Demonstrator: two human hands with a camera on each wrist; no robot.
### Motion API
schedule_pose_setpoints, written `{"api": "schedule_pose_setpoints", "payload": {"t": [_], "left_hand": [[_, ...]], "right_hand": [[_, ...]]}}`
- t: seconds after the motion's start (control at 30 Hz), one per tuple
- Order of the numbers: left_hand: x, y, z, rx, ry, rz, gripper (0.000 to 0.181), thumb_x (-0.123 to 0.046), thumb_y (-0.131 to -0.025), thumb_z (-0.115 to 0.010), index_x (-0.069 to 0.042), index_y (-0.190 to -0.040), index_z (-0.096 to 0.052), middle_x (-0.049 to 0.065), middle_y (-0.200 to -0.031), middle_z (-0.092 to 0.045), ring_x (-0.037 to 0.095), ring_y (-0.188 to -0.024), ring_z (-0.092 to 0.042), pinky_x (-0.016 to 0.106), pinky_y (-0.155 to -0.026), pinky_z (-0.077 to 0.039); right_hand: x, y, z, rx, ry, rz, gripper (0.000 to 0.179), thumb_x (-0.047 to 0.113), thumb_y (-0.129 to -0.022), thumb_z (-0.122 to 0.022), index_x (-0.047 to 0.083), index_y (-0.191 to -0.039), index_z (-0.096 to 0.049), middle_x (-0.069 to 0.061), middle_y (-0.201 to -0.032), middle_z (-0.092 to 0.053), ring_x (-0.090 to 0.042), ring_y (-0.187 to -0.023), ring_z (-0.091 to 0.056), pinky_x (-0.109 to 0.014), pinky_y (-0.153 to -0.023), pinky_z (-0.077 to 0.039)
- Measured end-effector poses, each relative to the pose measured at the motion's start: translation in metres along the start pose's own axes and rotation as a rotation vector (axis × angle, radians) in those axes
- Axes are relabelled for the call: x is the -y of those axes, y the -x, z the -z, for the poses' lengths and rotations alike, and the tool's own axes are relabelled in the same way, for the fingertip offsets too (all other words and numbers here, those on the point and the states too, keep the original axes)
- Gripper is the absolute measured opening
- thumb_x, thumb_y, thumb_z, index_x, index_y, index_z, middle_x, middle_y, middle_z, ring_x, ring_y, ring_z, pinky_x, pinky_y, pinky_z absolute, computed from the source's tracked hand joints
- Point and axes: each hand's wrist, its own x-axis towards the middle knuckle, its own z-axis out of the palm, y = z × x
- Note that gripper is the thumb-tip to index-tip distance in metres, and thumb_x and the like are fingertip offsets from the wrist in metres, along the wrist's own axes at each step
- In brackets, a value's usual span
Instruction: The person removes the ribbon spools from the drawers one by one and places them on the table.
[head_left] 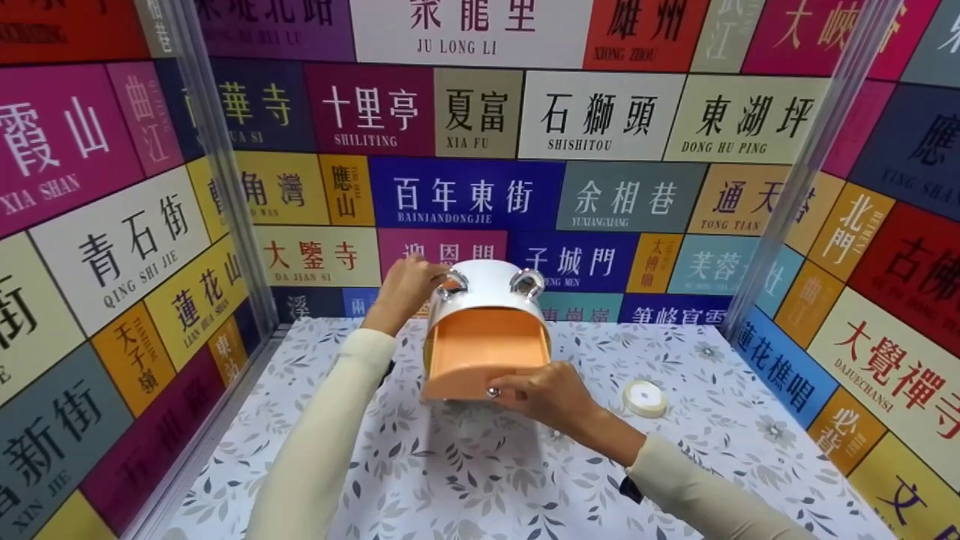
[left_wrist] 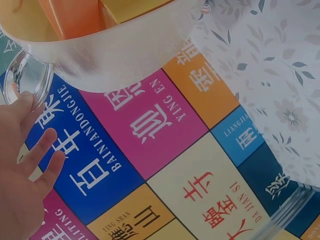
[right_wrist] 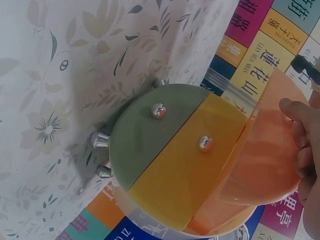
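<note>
In front of the box (head_left: 489, 286), the right hand (head_left: 553, 394) pinches the knob (head_left: 493, 391) of its pulled-out orange drawer (head_left: 459, 381); moving it level and straight should avoid jamming. A roll (head_left: 645, 398) lies right of the box, apart. At the box's upper left, the left hand (head_left: 409, 291) pinches a ring (head_left: 460, 278), probably the best steadying hold.

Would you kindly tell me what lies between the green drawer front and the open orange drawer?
The yellow drawer front, with its silver knob, lies between the green drawer front and the open orange drawer; the right wrist view shows this.
</note>
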Motion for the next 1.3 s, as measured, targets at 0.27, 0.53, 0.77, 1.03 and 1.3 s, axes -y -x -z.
{"api": "schedule_pose_setpoints", "payload": {"t": [0.27,0.53,0.77,1.03,1.3], "left_hand": [[-0.001,-0.001,0.001,0.022,0.0,0.013,0.015,-0.025,-0.102,-0.069,-0.022,-0.106,-0.083,0.011,-0.091,-0.075,0.03,-0.084,-0.066,0.041,-0.073,-0.058],[-0.001,-0.001,-0.001,0.008,-0.017,-0.004,0.015,-0.025,-0.101,-0.069,-0.023,-0.107,-0.083,0.014,-0.09,-0.075,0.032,-0.081,-0.067,0.044,-0.07,-0.058],[0.0,0.001,-0.001,0.016,-0.026,0.007,0.016,-0.024,-0.102,-0.068,-0.023,-0.109,-0.083,0.011,-0.09,-0.076,0.032,-0.082,-0.067,0.042,-0.071,-0.059],[0.0,0.003,-0.001,0.039,0.01,0.009,0.016,-0.021,-0.103,-0.066,-0.022,-0.107,-0.082,0.009,-0.089,-0.075,0.03,-0.085,-0.065,0.041,-0.074,-0.058],[0.0,0.002,0.001,0.021,0.007,0.0,0.014,-0.021,-0.102,-0.069,-0.021,-0.105,-0.082,0.011,-0.087,-0.074,0.032,-0.083,-0.065,0.043,-0.071,-0.057]], "right_hand": [[-0.003,-0.006,-0.002,0.034,-0.006,-0.031,0.021,0.03,-0.077,-0.093,0.028,-0.096,-0.083,0.008,-0.078,-0.077,-0.002,-0.044,-0.046,-0.018,-0.041,-0.037],[-0.01,-0.006,-0.008,0.002,0.005,-0.028,0.027,0.03,-0.075,-0.094,0.027,-0.1,-0.083,0.007,-0.073,-0.076,-0.002,-0.043,-0.048,-0.02,-0.04,-0.039],[-0.021,-0.003,-0.012,-0.035,0.013,-0.046,0.031,0.026,-0.073,-0.096,0.026,-0.102,-0.084,0.008,-0.063,-0.067,-0.003,-0.044,-0.044,-0.022,-0.04,-0.036],[-0.028,-0.003,-0.018,-0.04,0.005,-0.065,0.03,0.026,-0.076,-0.095,0.026,-0.103,-0.084,0.01,-0.074,-0.073,-0.004,-0.047,-0.048,-0.024,-0.04,-0.037],[-0.035,-0.009,-0.024,-0.026,-0.025,-0.13,0.03,0.028,-0.076,-0.094,0.025,-0.105,-0.084,0.009,-0.073,-0.074,-0.004,-0.048,-0.049,-0.023,-0.042,-0.038]]}}
